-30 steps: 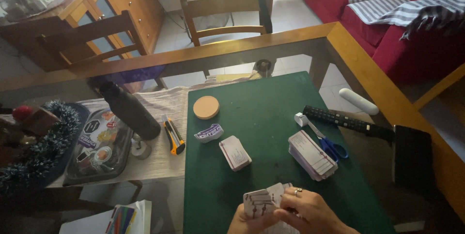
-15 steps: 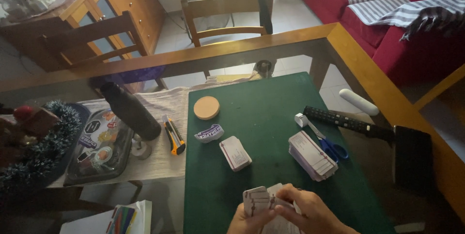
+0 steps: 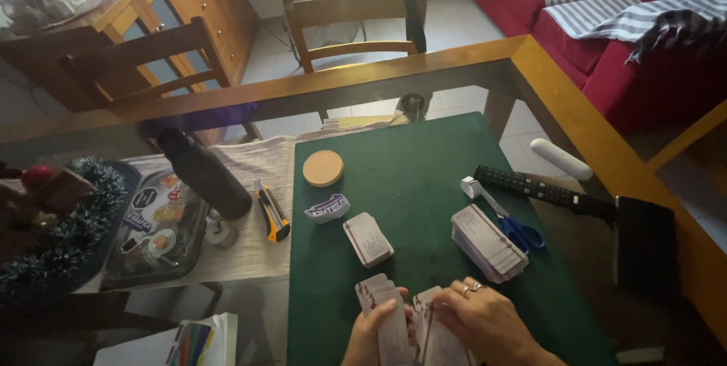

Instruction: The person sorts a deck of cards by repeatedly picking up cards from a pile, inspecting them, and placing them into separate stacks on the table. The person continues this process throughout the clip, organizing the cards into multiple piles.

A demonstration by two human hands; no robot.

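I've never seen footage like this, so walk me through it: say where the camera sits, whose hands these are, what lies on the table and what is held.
There is no machine here. The camera is worn on a person's head and looks down, so the two bare hands at the bottom edge are that person's own. The left hand and the right hand together hold a fan of cards over a green mat on a glass table with a wooden rim. On the mat lie a small card stack, a bigger card stack, a round cork coaster, a sticker, blue-handled scissors and a black remote. Left of the mat are a dark bottle, a yellow utility knife and a tray. Chairs and a red sofa stand beyond.
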